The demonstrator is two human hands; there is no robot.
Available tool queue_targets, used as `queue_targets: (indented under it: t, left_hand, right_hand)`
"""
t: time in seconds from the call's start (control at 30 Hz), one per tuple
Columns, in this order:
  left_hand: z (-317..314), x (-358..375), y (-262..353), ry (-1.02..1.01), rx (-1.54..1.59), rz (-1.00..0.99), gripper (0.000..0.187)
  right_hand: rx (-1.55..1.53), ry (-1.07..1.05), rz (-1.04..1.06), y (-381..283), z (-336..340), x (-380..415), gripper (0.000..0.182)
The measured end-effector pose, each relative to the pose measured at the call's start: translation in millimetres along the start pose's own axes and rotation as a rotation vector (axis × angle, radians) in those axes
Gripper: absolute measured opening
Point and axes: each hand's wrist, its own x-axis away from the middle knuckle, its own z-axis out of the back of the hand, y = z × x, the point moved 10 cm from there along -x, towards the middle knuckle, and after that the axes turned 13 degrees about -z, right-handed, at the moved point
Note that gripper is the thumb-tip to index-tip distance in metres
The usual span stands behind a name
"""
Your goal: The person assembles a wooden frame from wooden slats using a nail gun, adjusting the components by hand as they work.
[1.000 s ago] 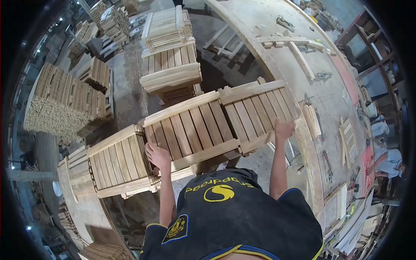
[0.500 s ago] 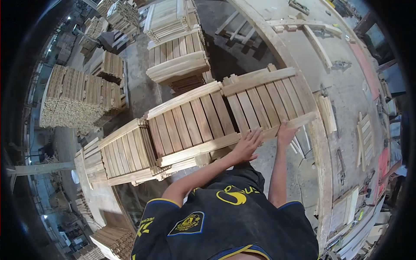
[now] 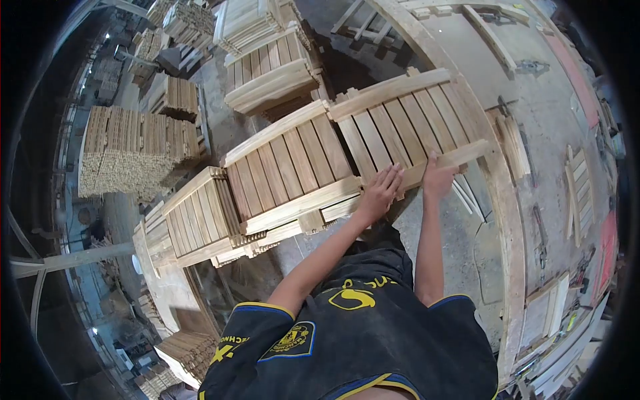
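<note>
A slatted wooden panel (image 3: 407, 127) lies in front of me, its slats set between two long rails. My left hand (image 3: 383, 192) rests on the near rail by the panel's left end, fingers stretched out flat. Farther right, my right hand (image 3: 438, 179) grips the same rail, thumb on top and the other fingers mostly hidden below it. Left of this panel, a second slatted panel (image 3: 290, 167) lies on top of a stack, close to the first one's edge.
More stacked slatted panels (image 3: 200, 223) stand to the left. Beyond lie another panel stack (image 3: 270, 73) and a big pile of wooden strips (image 3: 137, 150). On the right runs a long worktable (image 3: 500, 247) with clamps and loose wood pieces.
The view has shifted, so the panels and both hands appear higher in the picture. Both hands stay at about the same places on the rail.
</note>
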Motion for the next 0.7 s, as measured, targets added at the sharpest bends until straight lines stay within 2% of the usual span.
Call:
queue_targets:
  t: [0.07, 0.1, 0.13, 0.2, 0.23, 0.3, 0.37, 0.4, 0.47, 0.5, 0.53, 0.57, 0.6, 0.63, 0.67, 0.7]
  left_hand:
    - [4, -1, -3, 0.053, 0.126, 0.042, 0.062]
    - [12, -2, -2, 0.097, 0.135, 0.058, 0.053]
    - [15, -2, 0, 0.102, 0.133, 0.032, 0.053]
    - [14, -2, -2, 0.146, 0.148, 0.028, 0.054]
    - [15, -2, -3, 0.211, 0.166, 0.025, 0.056]
    - [6, 2, -7, 0.188, 0.249, 0.066, 0.062]
    - [12, 1, -4, 0.237, 0.245, 0.059, 0.06]
    - [4, -2, -10, 0.249, 0.25, 0.041, 0.06]
    - [-12, 2, -17, 0.258, 0.267, 0.041, 0.062]
    - [-12, 4, -18, 0.252, 0.269, 0.043, 0.063]
    - [-9, 3, -14, 0.25, 0.278, 0.011, 0.063]
    - [-6, 2, -14, 0.243, 0.285, 0.023, 0.064]
    - [-5, -1, -15, 0.235, 0.288, 0.033, 0.064]
    - [-3, -3, -11, 0.234, 0.288, -0.008, 0.064]
    - [-7, -1, -12, 0.222, 0.258, -0.012, 0.065]
    - [-8, 0, -12, 0.207, 0.227, -0.016, 0.065]
  right_hand:
    - [-0.05, 0.049, 0.057, 8, -2, -8, 0.077]
    - [-0.085, 0.094, 0.121, 13, -1, -12, 0.071]
    - [-0.104, 0.112, 0.113, 29, -2, -20, 0.071]
    - [-0.279, -0.181, 0.283, 48, -12, -27, 0.053]
    - [-0.288, -0.143, 0.274, 65, 5, -23, 0.053]
    - [-0.333, -0.395, 0.114, 125, 13, -3, 0.038]
    - [-0.098, -0.237, 0.337, 211, 19, -10, 0.035]
    - [-0.087, -0.221, 0.297, 258, 31, 2, 0.033]
    - [0.123, -0.264, 0.062, 383, 41, 18, 0.036]
    - [0.351, -0.428, 0.022, 465, 27, 20, 0.041]
    - [0.535, -0.202, 0.193, 555, 16, 16, 0.042]
    - [0.622, -0.336, 0.002, 645, 17, 26, 0.044]
    - [0.55, -0.313, -0.065, 652, 68, 72, 0.044]
    - [0.2, -0.127, -0.487, 783, 70, 76, 0.045]
    - [-0.255, -0.027, -0.8, 801, 106, 138, 0.038]
    - [-0.483, 0.09, -0.98, 828, 119, 175, 0.033]
